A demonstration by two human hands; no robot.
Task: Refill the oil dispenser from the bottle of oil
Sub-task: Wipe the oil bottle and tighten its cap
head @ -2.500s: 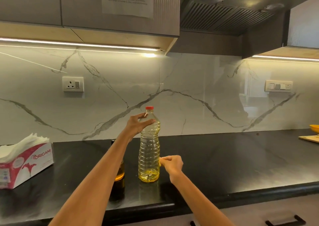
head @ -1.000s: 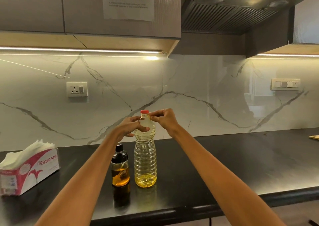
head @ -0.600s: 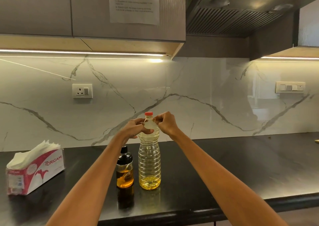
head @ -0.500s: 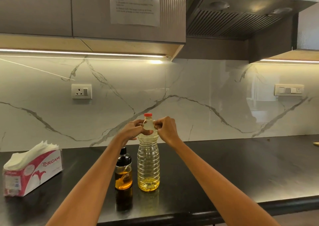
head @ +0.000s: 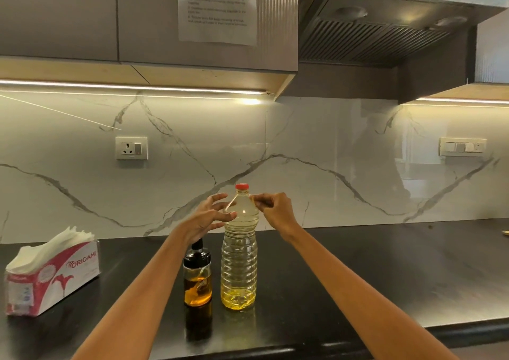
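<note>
Two hands touch capped bottle.

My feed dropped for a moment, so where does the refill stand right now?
Done: bottle and dispenser stand side by side on the counter. In hand: the right hand pinches at the bottle's shoulder and the left hand hovers open beside it. Left: the red cap is on and the dispenser's black top is in place, so opening both, pouring and closing all remain.
</note>
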